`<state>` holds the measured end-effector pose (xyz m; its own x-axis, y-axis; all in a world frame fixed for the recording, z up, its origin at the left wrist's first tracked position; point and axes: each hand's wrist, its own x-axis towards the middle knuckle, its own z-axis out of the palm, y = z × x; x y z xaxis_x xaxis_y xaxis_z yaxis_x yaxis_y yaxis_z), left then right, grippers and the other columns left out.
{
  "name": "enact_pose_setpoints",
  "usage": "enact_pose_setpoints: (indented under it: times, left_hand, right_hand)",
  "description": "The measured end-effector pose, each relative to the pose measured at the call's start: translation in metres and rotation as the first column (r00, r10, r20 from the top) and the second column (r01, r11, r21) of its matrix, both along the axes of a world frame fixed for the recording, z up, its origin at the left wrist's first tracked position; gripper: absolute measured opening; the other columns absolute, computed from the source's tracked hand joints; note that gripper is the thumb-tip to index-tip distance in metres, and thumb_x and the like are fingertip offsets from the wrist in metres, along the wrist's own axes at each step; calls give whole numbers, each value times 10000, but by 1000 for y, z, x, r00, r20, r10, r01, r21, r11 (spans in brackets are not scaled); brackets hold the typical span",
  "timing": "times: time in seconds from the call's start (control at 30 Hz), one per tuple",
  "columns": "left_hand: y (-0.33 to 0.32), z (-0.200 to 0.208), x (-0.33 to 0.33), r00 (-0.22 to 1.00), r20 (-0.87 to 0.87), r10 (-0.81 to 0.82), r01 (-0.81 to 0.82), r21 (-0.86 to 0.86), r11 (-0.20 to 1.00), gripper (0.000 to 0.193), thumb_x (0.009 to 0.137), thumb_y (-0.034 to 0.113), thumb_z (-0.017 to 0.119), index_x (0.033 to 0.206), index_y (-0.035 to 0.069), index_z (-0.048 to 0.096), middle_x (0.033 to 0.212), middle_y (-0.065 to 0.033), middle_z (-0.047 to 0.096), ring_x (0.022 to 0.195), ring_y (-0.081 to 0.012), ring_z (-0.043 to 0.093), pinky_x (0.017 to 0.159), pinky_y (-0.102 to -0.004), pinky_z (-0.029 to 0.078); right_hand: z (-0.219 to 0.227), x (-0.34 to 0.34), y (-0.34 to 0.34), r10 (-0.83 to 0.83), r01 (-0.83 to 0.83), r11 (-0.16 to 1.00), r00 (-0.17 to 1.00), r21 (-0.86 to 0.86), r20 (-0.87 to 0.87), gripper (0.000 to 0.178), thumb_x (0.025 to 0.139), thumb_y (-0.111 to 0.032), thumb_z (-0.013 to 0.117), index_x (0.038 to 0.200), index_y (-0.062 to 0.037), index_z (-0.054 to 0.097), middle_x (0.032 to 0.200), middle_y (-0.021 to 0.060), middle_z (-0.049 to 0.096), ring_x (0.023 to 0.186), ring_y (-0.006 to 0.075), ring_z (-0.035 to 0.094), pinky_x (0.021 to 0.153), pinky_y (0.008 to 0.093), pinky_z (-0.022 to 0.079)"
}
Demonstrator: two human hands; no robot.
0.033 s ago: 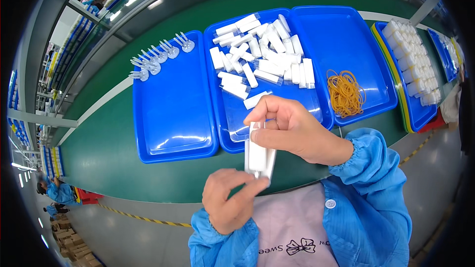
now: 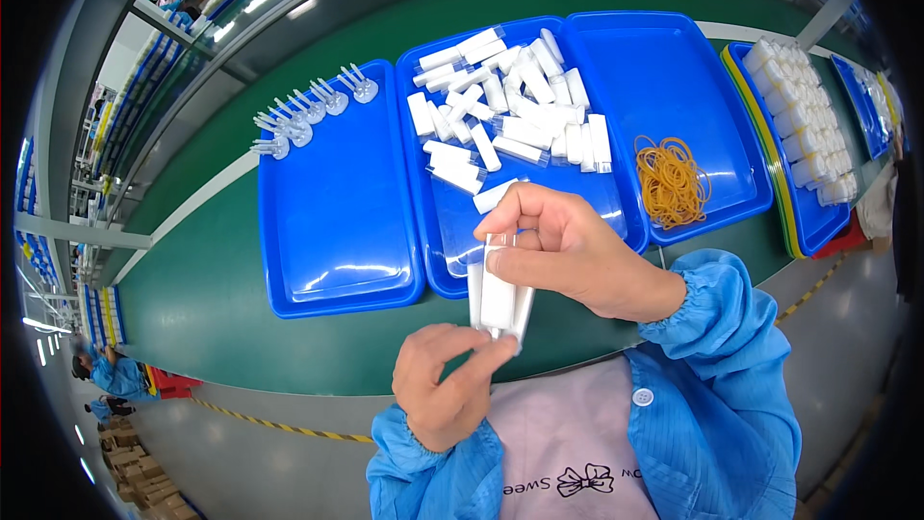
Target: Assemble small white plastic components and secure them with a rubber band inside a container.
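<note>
A green table (image 2: 192, 327) spreads across the middle, with a grey metal frame (image 2: 87, 228) at its left side. The floor (image 2: 265, 467) is grey and carries a yellow-and-black striped line (image 2: 274, 426). At lower left, brown cardboard boxes (image 2: 144, 470) are piled. White lamps (image 2: 43, 325) shine near the blurred left edge, probably on the ceiling.

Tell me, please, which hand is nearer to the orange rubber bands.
Right. The right hand is below and left of the rubber bands; the left hand is farther down and left, at the lower end of the held white pieces.
</note>
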<state>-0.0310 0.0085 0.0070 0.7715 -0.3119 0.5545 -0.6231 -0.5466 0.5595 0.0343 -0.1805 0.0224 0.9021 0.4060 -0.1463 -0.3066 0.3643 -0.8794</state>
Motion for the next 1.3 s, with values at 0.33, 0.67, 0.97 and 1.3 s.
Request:
enact_pose_setpoints:
  times: [0.33,0.67,0.97,1.3]
  left_hand:
    - [-15,-18,9,729,-544,-416,35,-578,815,1028,705,65,788,1476,33,110,1429,-219,332,1125,-317,571,868,-397,513]
    - [-35,-17,23,88,-430,-898,-337,-862,380,673,842,283,692,1365,0,376,951,-90,527,894,-224,545,770,-374,440]
    - [-32,-27,20,238,-485,-842,-366,-847,385,425,828,239,717,1140,53,496,875,-72,565,821,-217,576,752,-344,462]
    - [-50,-13,38,472,-625,-622,-94,-737,669,790,696,-16,769,1370,47,362,739,3,539,657,-82,526,618,-225,455]
  right_hand:
    - [-12,-16,-17,123,67,895,914,-442,386,231,812,-131,679,1009,-36,607,1025,67,602,1014,152,550,882,316,433]
    - [-3,26,-145,-132,698,396,686,-596,716,170,767,-117,674,914,-32,659,911,73,636,923,209,598,791,332,468]
    - [-62,54,-181,52,738,93,667,-669,743,75,774,-131,680,790,-78,630,763,64,589,762,248,558,682,377,425]
    - [9,2,-91,-38,699,456,634,-551,772,154,827,-31,609,980,-27,590,799,73,587,769,236,571,736,343,424]
